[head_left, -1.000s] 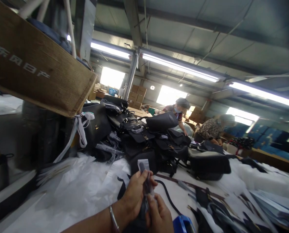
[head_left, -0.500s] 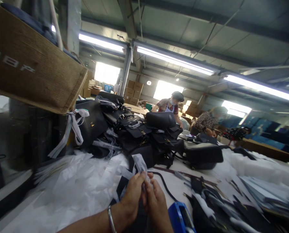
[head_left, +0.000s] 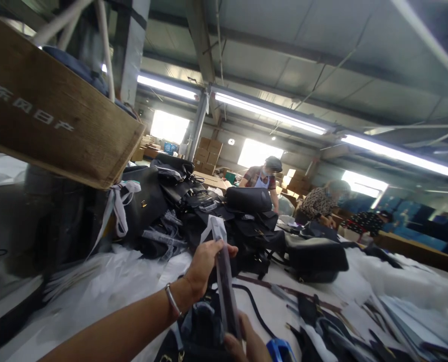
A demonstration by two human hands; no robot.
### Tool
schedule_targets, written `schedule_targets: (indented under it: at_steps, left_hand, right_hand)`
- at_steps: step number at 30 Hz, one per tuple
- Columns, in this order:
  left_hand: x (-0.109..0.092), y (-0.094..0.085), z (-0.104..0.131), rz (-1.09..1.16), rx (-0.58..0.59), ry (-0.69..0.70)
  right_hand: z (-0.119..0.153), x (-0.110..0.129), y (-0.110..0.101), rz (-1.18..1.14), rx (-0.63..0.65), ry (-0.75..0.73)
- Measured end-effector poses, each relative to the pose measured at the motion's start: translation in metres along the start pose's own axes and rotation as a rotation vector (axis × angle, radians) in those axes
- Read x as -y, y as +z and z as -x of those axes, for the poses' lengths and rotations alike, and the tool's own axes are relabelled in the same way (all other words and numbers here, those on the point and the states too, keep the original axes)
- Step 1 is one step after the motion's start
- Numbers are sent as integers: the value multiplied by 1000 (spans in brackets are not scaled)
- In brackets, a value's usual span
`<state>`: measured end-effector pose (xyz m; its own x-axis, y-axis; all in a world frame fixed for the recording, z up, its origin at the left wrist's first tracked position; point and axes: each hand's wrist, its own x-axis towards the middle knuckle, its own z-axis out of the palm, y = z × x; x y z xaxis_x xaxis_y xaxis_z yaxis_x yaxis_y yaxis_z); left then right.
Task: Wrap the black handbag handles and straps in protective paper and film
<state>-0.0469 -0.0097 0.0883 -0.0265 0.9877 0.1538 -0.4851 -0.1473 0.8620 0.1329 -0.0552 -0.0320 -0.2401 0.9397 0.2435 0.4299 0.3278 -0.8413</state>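
A long dark strap wrapped in thin translucent plastic point(head_left: 227, 289) runs upright between my two hands, its whitish loose end sticking up at the top. My left hand point(head_left: 206, 264), with a silver bangle at the wrist, pinches it near the upper end. Lower down, my right hand point(head_left: 248, 342) grips the strap close to the bottom edge of the view. Beneath them lies a black bag point(head_left: 199, 327) with a metal buckle, partly hidden by my left forearm. Beside my right hand sits a blue object point(head_left: 280, 349), cut off by the frame.
Black bags point(head_left: 248, 201) are heaped across the table ahead. White wrapping sheets point(head_left: 92, 296) spread at left, and black straps point(head_left: 322, 322) lie at right. A brown fabric bag point(head_left: 58, 115) hangs at upper left. Several co-workers, one in an apron point(head_left: 262, 181), work beyond the heap.
My hands were together around the wrapped strap; now they are apart, the left higher and the right lower, with the strap's length showing between them. The view has tilted slightly upward.
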Motion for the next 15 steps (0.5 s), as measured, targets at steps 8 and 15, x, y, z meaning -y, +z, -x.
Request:
schedule_targets:
  at_steps: [8,15]
  left_hand:
    - [49,-2,35,175,122,-242]
    - [46,-2,29,391,-62,-249]
  right_hand:
    - [-27,60,3,-151,-114,34]
    - [-5,34,22,-110,-191,121]
